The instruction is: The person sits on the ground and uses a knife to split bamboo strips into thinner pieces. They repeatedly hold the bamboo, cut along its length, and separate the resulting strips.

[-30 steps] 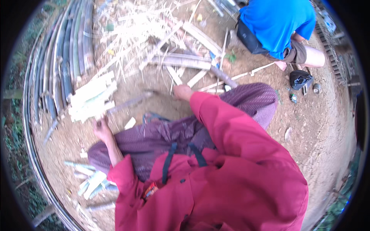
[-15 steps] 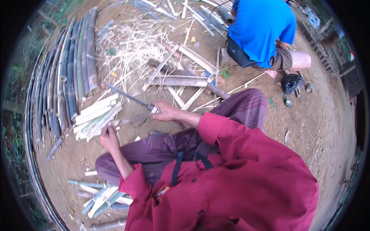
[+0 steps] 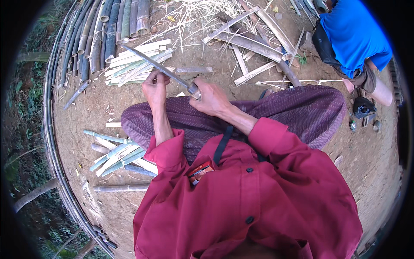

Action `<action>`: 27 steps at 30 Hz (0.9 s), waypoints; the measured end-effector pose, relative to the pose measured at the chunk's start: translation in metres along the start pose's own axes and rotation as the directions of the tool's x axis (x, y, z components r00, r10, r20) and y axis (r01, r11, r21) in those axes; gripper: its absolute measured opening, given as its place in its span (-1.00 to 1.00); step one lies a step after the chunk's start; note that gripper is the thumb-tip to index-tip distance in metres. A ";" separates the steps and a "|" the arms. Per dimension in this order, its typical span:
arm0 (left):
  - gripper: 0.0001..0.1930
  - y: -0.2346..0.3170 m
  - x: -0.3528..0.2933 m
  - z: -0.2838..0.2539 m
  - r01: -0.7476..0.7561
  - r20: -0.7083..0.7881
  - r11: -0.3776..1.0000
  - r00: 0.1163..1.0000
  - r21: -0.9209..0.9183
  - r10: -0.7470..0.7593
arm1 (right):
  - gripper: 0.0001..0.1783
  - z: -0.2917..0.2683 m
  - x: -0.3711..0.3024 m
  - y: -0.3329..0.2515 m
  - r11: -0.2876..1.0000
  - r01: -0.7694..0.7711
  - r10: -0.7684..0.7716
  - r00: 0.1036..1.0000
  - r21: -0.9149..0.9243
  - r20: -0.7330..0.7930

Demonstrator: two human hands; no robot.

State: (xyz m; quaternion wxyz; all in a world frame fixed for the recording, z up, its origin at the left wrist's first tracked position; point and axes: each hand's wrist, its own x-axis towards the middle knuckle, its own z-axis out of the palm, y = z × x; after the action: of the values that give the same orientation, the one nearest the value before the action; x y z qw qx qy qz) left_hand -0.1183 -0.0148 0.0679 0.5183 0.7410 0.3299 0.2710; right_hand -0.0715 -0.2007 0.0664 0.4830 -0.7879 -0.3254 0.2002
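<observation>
My right hand (image 3: pixel 209 98) is closed around the handle of a long-bladed knife (image 3: pixel 161 69) above my crossed legs. The blade slants up and to the left, over a pile of split bamboo strips (image 3: pixel 129 69) on the ground. Close under the blade, my left hand (image 3: pixel 155 88) is raised with its fingers curled together. What those fingers hold, if anything, is too small to make out. A second heap of green and pale bamboo strips (image 3: pixel 118 155) lies to the left of my knee.
Whole bamboo poles (image 3: pixel 114 30) lie side by side at the far left. Thin shavings (image 3: pixel 194 19) and split bamboo pieces (image 3: pixel 258 51) cover the ground ahead. A person in a blue shirt (image 3: pixel 355 32) sits at the far right, near a black bag (image 3: pixel 363 107).
The view has shifted, so the surroundings sit differently. My left hand has come nearer to the knife and is now just under its blade. The right hand keeps its grip on the knife.
</observation>
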 end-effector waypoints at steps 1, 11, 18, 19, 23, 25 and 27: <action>-0.76 -0.001 0.000 0.000 -0.007 0.001 1.000 1.000 0.025 0.007 | -0.65 0.002 0.001 0.001 1.000 0.025 -0.025 1.000 0.003 0.000; -0.78 0.017 -0.014 0.007 0.005 -0.004 1.000 1.000 0.008 -0.005 | -0.67 0.002 0.008 0.011 0.996 0.022 -0.024 0.999 0.091 0.020; -0.79 0.014 -0.006 0.009 0.011 -0.046 0.999 0.999 0.041 -0.009 | -0.69 -0.001 0.015 0.022 0.995 -0.092 0.095 0.993 -0.037 0.069; -0.79 0.006 -0.007 0.007 0.029 -0.054 1.000 0.998 -0.004 -0.029 | -0.69 -0.003 0.015 0.020 0.993 -0.085 0.091 0.993 -0.083 0.072; -0.80 0.000 -0.007 0.019 -0.004 -0.124 0.978 0.992 -0.211 -0.023 | -0.67 -0.014 0.020 -0.006 0.998 -0.057 0.056 0.997 0.026 0.044; -0.79 0.004 -0.017 0.034 -0.023 -0.169 0.985 0.986 -0.169 -0.006 | -0.67 -0.023 0.021 -0.018 0.997 -0.081 0.080 0.996 0.017 0.041; -0.79 0.009 -0.022 0.040 -0.010 -0.166 0.984 0.986 -0.178 -0.020 | -0.67 -0.014 0.023 0.004 0.995 -0.102 0.101 0.994 0.009 0.046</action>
State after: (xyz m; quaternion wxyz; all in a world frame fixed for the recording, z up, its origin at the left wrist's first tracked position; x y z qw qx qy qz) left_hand -0.1009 -0.0573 0.0631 0.5536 0.6657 0.3484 0.3592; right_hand -0.0454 -0.1946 0.0696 0.4691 -0.7960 -0.2946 0.2440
